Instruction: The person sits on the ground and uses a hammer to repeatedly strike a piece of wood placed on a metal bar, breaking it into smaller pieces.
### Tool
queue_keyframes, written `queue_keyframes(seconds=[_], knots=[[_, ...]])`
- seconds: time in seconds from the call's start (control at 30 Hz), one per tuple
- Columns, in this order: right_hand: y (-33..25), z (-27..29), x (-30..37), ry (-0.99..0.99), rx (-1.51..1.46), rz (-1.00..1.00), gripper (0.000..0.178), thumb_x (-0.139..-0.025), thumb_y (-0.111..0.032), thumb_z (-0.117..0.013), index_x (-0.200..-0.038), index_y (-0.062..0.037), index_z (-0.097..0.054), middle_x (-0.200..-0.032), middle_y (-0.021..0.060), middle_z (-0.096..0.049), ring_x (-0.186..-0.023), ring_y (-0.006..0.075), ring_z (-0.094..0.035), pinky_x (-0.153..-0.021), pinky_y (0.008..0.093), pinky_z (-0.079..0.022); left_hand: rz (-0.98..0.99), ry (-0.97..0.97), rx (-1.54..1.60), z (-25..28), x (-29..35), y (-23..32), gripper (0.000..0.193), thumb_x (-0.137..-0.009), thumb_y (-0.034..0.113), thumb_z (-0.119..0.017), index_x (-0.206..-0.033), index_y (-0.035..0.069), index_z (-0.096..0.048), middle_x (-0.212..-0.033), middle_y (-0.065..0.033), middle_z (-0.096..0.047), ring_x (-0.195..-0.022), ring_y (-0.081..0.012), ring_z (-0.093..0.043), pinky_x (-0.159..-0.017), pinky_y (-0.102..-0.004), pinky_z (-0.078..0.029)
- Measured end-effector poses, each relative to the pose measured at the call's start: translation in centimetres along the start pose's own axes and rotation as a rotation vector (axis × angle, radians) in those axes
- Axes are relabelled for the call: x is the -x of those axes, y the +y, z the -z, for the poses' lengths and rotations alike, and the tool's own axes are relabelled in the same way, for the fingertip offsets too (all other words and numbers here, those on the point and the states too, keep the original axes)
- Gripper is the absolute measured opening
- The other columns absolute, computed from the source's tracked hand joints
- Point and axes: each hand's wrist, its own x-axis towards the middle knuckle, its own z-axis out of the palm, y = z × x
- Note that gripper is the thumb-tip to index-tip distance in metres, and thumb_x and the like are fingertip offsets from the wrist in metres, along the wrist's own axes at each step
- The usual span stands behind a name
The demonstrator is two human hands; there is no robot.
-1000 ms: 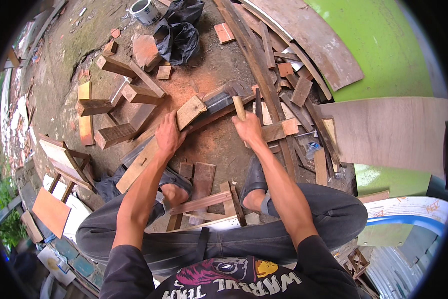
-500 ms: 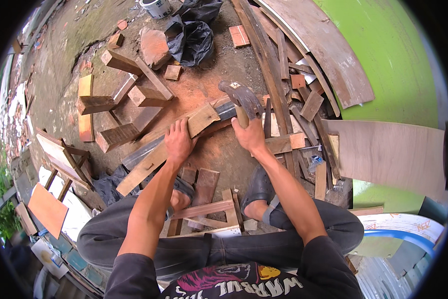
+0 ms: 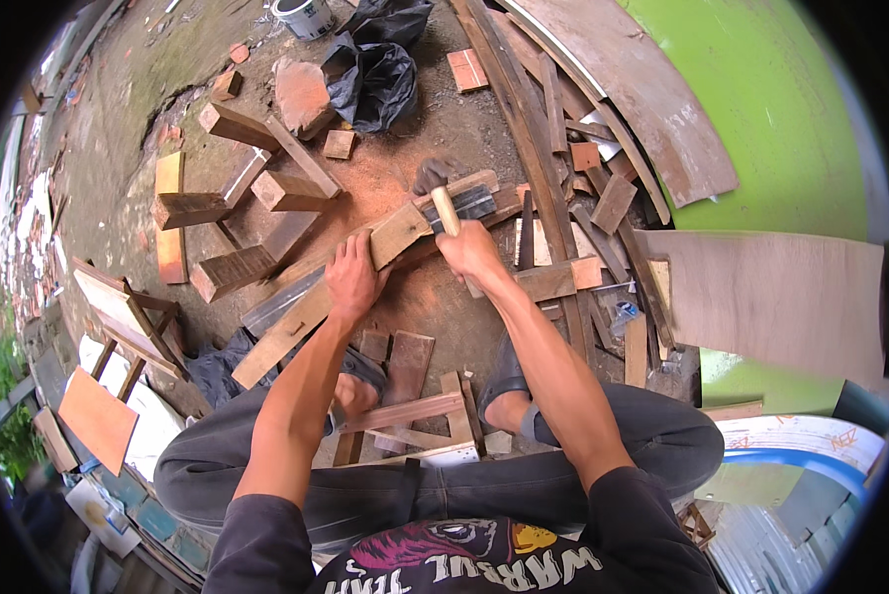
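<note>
Head view: the person sits low on a small wooden stool [image 3: 435, 421] amid scrap timber. The left hand [image 3: 353, 280] lies flat, fingers spread and pressing down, on a long plank [image 3: 306, 317] that runs diagonally across the sawdust-covered ground [image 3: 385, 188]. A short wooden block [image 3: 401, 234] sits on the plank's upper end, just beyond the left fingertips. The right hand [image 3: 472, 252] is closed tight around the pale handle of a hammer [image 3: 445, 206], whose dark head [image 3: 430, 175] hangs above the far end of the block, blurred. Whether a nail stands there cannot be told.

To do this well, the judgement is that the left hand should keep its weight on the plank while its fingers stay back from the block, and the stroke should fall square so the head does not glance off the edge.

Around them: cut beams [image 3: 256, 188] to the left, a black plastic bag [image 3: 375, 74] and a paint tin [image 3: 304, 14] beyond, long boards [image 3: 534, 148] and a plywood sheet [image 3: 771, 287] to the right
</note>
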Motion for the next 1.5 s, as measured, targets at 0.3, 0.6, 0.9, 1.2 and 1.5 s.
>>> queue_keyframes(seconds=[0.3, 0.6, 0.9, 1.2, 1.5], knots=[[-0.4, 5.0, 8.2, 0.142, -0.428, 0.012, 0.019, -0.088, -0.012, -0.064, -0.08, -0.0022, -0.05, -0.059, 0.0027, -0.048, -0.042, 0.0138, -0.046, -0.038, 0.0333, -0.038, -0.004, -0.058, 0.299, 2.9, 0.0, -1.0, 0.072, -0.079, 0.051, -0.077, -0.127, 0.004, -0.054, -0.109, -0.0153, -0.062, -0.11, -0.0357, -0.059, -0.089, -0.0458, -0.049], [7.0, 5.3, 9.1, 0.332, -0.65, -0.081, 0.025, -0.087, -0.019, -0.069, -0.082, 0.0026, -0.056, -0.062, 0.0055, -0.057, -0.045, 0.0156, -0.055, -0.039, 0.0327, -0.044, -0.174, -0.073, 0.408, 6.2, 0.6, -0.1, 0.076, -0.079, 0.047, -0.08, -0.13, -0.002, -0.052, -0.118, -0.0221, -0.057, -0.113, -0.0402, -0.056, -0.096, -0.0447, -0.046], [8.1, 2.9, 1.8, 0.35, -0.712, 0.053, 0.038, -0.091, -0.015, -0.068, -0.125, -0.0009, -0.06, -0.107, 0.0124, -0.067, -0.086, 0.0166, -0.066, -0.065, 0.03, -0.061, -0.12, -0.403, 0.403, 6.3, -1.6, 1.6, 0.083, -0.074, 0.052, -0.083, -0.133, 0.0, -0.055, -0.12, -0.024, -0.065, -0.11, -0.0359, -0.064, -0.094, -0.0425, -0.05], [6.8, 2.8, -3.8, 0.221, -0.694, 0.158, 0.055, -0.082, -0.004, -0.062, -0.136, 0.0, -0.055, -0.116, 0.0149, -0.064, -0.094, 0.0196, -0.066, -0.08, 0.0297, -0.058, -0.084, -0.49, 0.44, 7.7, -4.6, 0.6, 0.067, -0.09, 0.046, -0.069, -0.133, -0.003, -0.057, -0.112, -0.0266, -0.068, -0.099, -0.0378, -0.068, -0.088, -0.0431, -0.052], [6.7, 2.3, -4.0, 0.324, -0.484, 0.207, 0.054, -0.08, -0.004, -0.059, -0.133, 0.0014, -0.058, -0.096, 0.0095, -0.067, -0.083, 0.017, -0.064, -0.08, 0.0289, -0.055, -0.192, -0.131, 0.176, 4.3, -3.8, 1.5, 0.065, -0.086, 0.047, -0.07, -0.13, 0.001, -0.058, -0.116, -0.021, -0.063, -0.112, -0.0353, -0.058, -0.096, -0.0432, -0.046]])
